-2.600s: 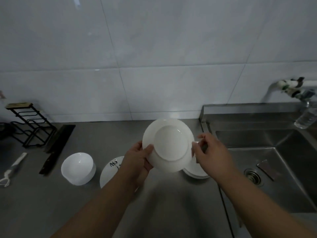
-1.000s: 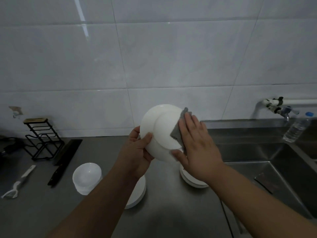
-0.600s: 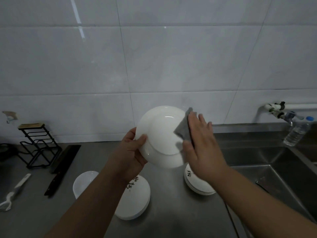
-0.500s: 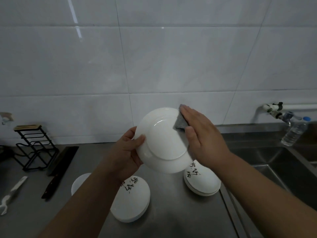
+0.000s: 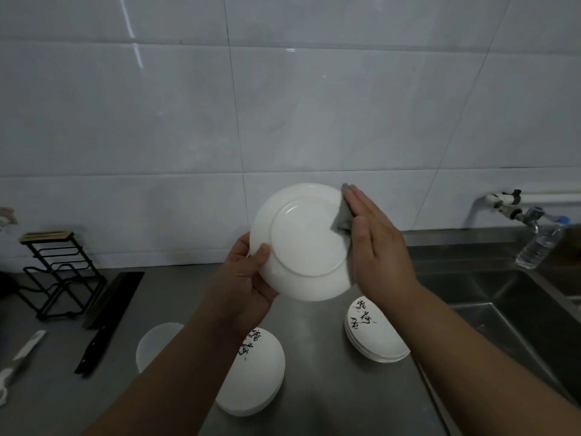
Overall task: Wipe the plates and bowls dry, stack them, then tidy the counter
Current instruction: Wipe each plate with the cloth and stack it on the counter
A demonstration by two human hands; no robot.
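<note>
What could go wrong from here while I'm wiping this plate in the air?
1. The left hand grips the plate only at its left rim while the right hand presses the grey cloth flat on the opposite side; it might slip.
2. A dropped plate could hit the stack of plates on the counter below.

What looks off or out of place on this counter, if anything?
Nothing looks spilled or broken. The one loose item is a dark knife lying flat on the counter beside the black rack, not in it. The left hand grips the plate; the right hand presses the cloth against it.
</note>
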